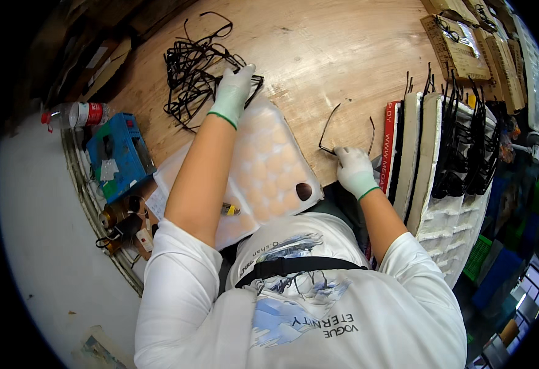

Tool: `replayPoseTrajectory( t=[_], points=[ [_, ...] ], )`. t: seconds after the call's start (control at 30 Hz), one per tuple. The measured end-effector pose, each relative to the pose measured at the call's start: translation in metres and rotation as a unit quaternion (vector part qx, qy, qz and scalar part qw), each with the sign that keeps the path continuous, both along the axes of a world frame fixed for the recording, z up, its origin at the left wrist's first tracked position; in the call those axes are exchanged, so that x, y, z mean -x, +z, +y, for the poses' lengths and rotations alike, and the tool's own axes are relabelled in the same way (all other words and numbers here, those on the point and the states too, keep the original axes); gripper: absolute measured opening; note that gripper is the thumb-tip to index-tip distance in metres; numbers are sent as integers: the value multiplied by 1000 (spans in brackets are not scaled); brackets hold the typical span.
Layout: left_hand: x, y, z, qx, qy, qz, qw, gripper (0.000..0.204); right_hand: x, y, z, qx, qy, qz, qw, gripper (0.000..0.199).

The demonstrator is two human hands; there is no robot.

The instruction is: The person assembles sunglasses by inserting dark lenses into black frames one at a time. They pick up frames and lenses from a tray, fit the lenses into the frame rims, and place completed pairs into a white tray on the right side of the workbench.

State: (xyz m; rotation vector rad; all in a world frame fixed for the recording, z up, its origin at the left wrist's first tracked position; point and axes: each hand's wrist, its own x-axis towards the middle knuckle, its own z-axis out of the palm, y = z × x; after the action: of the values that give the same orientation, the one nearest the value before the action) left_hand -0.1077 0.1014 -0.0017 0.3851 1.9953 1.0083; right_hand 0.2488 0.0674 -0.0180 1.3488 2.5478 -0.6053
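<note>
A tangled pile of black eyeglass frames lies on the wooden table at the upper left. My left hand, in a white glove with a green cuff, reaches into its right edge, and its fingers close on one of the frames. At the right, my gloved right hand grips a pair of black eyeglasses by the front, with both temples pointing up and away from me. Between my arms lies a translucent plastic tray sheet with rounded pockets. A dark lens rests on its right side.
Upright white racks at the right hold several black eyeglass frames. Cardboard boxes stand beyond them. At the left are a blue box, a plastic bottle and a yellow lighter. Bare wooden tabletop stretches ahead.
</note>
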Motion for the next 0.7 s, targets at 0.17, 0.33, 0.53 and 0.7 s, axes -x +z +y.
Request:
replayPoseTrajectory(
  t=[0.17, 0.33, 0.53, 0.7],
  points=[
    [-5, 75, -96, -221, 69, 27, 972, 73, 15, 14, -30, -113, -1, 111, 987, 35],
    [-19, 110, -254, -426, 205, 33, 881, 32, 71, 46, -81, -101, 72, 251, 960, 34],
    [-7, 134, -409, -361, 223, 49, 904, 66, 187, 35, -201, 80, 364, 286, 883, 22],
    [-22, 150, -497, -305, -3, 51, 951, 80, 236, 16, -289, 65, 420, 119, 897, 22]
  ],
)
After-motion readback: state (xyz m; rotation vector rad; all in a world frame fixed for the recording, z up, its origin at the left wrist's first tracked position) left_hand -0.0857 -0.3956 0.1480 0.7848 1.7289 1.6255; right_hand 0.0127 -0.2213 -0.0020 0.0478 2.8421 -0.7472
